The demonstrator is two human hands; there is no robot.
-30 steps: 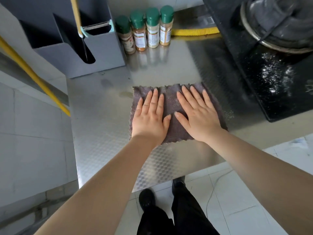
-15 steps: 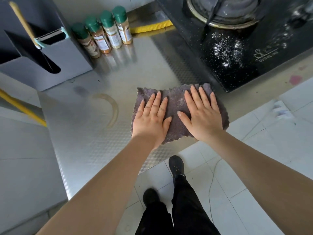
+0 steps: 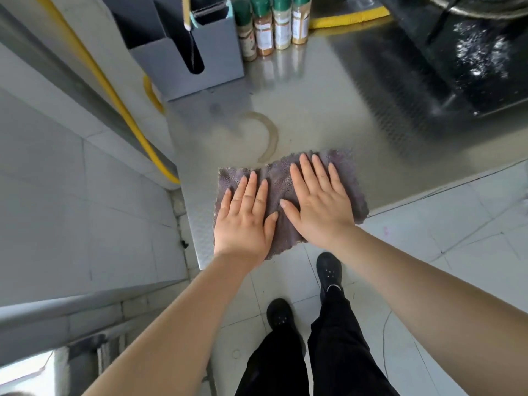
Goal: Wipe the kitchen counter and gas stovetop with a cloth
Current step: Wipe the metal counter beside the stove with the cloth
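A purple-grey cloth (image 3: pixel 347 178) lies flat at the front edge of the steel counter (image 3: pixel 314 104), its near corner hanging over the edge. My left hand (image 3: pixel 245 221) and my right hand (image 3: pixel 320 204) press on it side by side, palms down and fingers spread, gripping nothing. A brown ring stain (image 3: pixel 271 135) marks the counter just beyond the cloth. The black gas stovetop (image 3: pixel 445 72) is at the far right, with white specks on its glass.
Several green-capped spice bottles (image 3: pixel 274 27) stand at the back, beside a grey utensil holder (image 3: pixel 205 58). A yellow hose (image 3: pixel 348 17) runs behind the stove and a yellow pipe (image 3: pixel 114 92) along the left wall. My feet are on the tiled floor below.
Both hands have slid the cloth toward me and to the left, up to the counter's front edge. The brown ring stain it covered has come into view.
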